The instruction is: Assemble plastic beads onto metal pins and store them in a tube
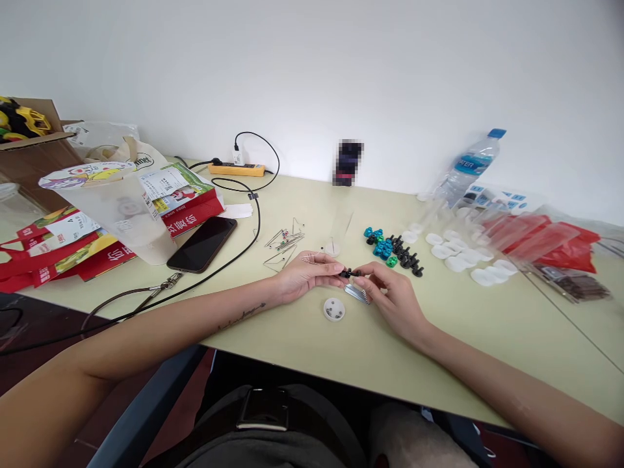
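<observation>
My left hand [308, 276] and my right hand [392, 294] meet over the middle of the table. Between their fingertips is a small black plastic part [348, 273], pinched from both sides. A thin bent wire [312, 258] sticks out over my left fingers. Below the hands lies a stack of thin metal strips or pins [357, 294], partly behind my right fingers. Nearer to me stands a round white cap [334, 310] with several tiny metal pieces in it. Just beyond the hands are more bent wires [285, 240], blue and green parts [383, 248] and black parts [405, 255].
White discs [458, 253], clear tubes [526, 234] and a water bottle [472, 166] stand or lie at the right. On the left are a phone [203, 244], a plastic cup [124, 214], red packets [195, 218] and a black cable [219, 266]. An orange power strip [236, 169] sits by the wall.
</observation>
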A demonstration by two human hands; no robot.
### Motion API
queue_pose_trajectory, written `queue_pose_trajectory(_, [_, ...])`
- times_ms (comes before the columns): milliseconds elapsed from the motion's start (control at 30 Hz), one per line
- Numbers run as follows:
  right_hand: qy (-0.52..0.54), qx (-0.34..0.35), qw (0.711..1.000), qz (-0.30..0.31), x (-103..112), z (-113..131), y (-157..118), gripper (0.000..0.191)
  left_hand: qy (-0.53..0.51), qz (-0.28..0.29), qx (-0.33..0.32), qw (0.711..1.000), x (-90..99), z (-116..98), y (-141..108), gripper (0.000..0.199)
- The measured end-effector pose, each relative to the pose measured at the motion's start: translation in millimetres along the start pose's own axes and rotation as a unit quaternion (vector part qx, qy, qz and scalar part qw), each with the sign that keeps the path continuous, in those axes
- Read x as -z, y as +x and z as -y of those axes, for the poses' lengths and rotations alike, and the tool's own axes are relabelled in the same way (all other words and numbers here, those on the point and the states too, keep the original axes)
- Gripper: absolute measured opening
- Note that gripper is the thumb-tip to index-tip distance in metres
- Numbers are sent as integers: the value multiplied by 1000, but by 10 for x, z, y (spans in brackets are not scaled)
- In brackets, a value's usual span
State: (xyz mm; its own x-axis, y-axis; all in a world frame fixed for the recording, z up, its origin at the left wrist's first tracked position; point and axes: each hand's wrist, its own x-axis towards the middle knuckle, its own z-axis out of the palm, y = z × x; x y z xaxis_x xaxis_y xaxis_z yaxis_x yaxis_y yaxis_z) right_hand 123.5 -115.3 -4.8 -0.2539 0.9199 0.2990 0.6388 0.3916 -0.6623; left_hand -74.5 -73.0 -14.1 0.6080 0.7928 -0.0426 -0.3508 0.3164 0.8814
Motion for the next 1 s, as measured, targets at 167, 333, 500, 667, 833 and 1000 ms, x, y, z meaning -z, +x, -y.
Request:
queue_pose_trajectory(167, [21, -18, 1000, -11, -28, -25, -8, 17, -6, -2, -6, 1000, 7, 6, 15, 26])
queue_pose_trajectory(333, [19, -28, 999, -2, -14, -22, -11, 21, -5, 17, -1, 1000, -3, -12, 6, 28])
queue_pose_trajectory(500, [14, 1, 1000, 16, 21, 6, -3, 30, 6, 32, 4, 999, -13, -24, -13, 31])
queue_pose_trajectory(667, [17, -5, 1000, 7, 15, 6, -5, 23, -4, 18, -8, 1000, -12, -10, -8, 28])
queue_pose_trajectory(833, [17, -7, 1000, -18, -13, -26, -9, 15, -18, -2, -15, 1000, 5, 17, 15, 26])
queue_pose_trajectory(1000, [22, -12, 1000, -9, -1, -26, -13, 18, -20, -1, -17, 1000, 14, 20, 22, 25])
